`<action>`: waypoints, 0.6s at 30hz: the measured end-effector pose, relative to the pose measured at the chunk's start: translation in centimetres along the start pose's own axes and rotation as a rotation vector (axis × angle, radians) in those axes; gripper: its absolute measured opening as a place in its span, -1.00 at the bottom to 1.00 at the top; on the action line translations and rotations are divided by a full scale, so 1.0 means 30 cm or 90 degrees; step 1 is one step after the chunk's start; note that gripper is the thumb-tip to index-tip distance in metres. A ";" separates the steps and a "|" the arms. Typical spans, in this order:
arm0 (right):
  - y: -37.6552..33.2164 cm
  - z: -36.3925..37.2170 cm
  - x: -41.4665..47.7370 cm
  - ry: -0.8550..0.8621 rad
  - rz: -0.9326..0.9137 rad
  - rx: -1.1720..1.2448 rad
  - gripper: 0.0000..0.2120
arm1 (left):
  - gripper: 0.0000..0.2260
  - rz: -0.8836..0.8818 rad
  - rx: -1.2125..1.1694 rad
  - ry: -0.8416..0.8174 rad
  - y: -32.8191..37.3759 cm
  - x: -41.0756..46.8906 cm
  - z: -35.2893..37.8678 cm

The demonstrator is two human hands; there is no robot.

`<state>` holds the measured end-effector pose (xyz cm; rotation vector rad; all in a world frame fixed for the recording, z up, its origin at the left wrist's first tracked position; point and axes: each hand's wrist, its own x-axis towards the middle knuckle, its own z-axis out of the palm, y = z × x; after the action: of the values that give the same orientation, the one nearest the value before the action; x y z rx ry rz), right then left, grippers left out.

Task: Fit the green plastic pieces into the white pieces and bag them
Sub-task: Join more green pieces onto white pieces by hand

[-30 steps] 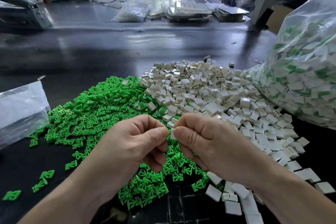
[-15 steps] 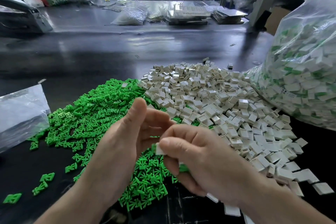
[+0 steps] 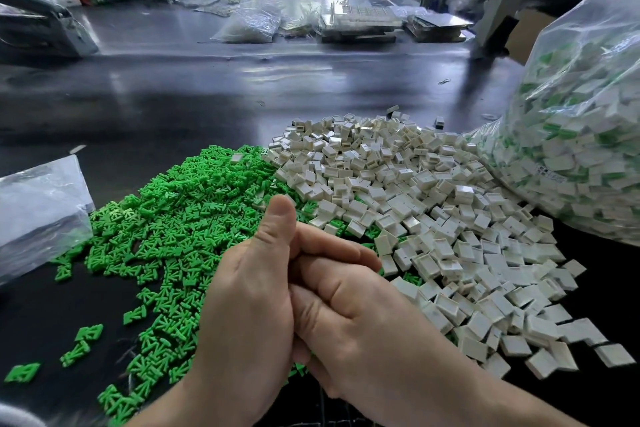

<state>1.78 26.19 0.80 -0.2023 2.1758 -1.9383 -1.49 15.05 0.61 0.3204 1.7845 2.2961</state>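
Plainly much remains: right of the hands, the bag point(image 3: 581, 135) bulges with fitted pieces, while loose white pieces point(image 3: 398, 184) lie ahead-right and green pieces point(image 3: 180, 218) ahead-left. The left hand point(image 3: 249, 305) and right hand point(image 3: 363, 315) press together; I cannot tell what they hold.

Left hand point(image 3: 249, 305), right hand point(image 3: 363, 315) clasped: contents unseen.

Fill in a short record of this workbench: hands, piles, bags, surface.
Hands: left hand and right hand pressed together; any piece between them hidden
Left pile: small green plastic pieces
Right pile: small white square plastic pieces
Far right: large clear plastic bag of fitted white-and-green pieces
Left edge: flat clear plastic bag
Surface: dark glossy table
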 end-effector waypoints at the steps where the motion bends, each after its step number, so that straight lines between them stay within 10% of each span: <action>1: 0.004 -0.002 0.004 -0.008 0.018 0.023 -0.81 | -0.36 -0.012 0.017 -0.014 -0.002 0.003 -0.003; 6: -0.025 -0.059 0.009 -0.067 0.050 0.229 -0.78 | -0.53 0.008 0.004 -0.068 0.015 0.023 -0.038; 18: -0.019 -0.143 0.020 -0.034 0.072 0.307 -0.74 | -0.83 0.435 0.611 -0.050 0.053 0.038 -0.095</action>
<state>0.09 30.09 1.77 -0.0461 1.5856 -2.2831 -3.48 12.38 1.49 1.3036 2.9316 1.4506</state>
